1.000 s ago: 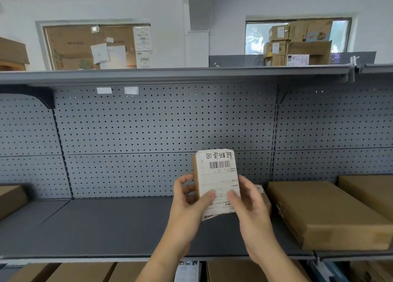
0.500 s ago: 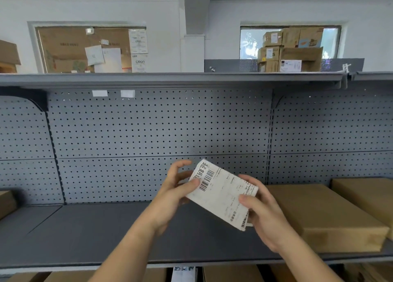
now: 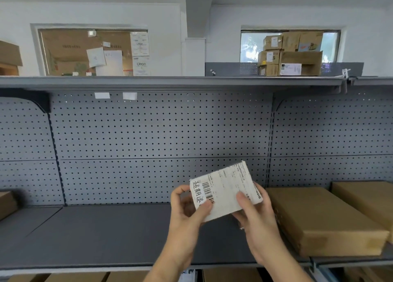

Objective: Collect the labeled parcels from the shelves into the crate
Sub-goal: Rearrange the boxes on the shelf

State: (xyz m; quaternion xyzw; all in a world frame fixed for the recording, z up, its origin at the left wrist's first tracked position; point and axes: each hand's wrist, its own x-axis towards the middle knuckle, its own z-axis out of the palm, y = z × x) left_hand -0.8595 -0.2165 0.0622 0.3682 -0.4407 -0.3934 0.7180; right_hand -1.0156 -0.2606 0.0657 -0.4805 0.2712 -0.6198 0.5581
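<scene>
Both hands are on the labeled parcel (image 3: 225,191), held up in front of the grey shelf (image 3: 106,235), lifted off its deck and tilted with the right end higher. The left hand (image 3: 187,213) pinches the barcode end, thumb on the face and fingers (image 3: 180,193) curled behind. The right hand (image 3: 257,215) clamps the other end the same way.

The risks, as I read them: the crate isn't in view, so the carry means turning away, and thumbs on smooth label paper could slide if one hand lets go early. A swing to the right could clip the cardboard box (image 3: 319,218) lying just beside that hand.

The parcel is small, flat and rectangular, its face covered by a crinkled white paper label with a barcode and dark handwriting, the edges a little ragged. The shelf deck looks like matte painted metal, the back panel (image 3: 159,133) is perforated with even rows of holes, and the box is plain brown card with crisp corners.
</scene>
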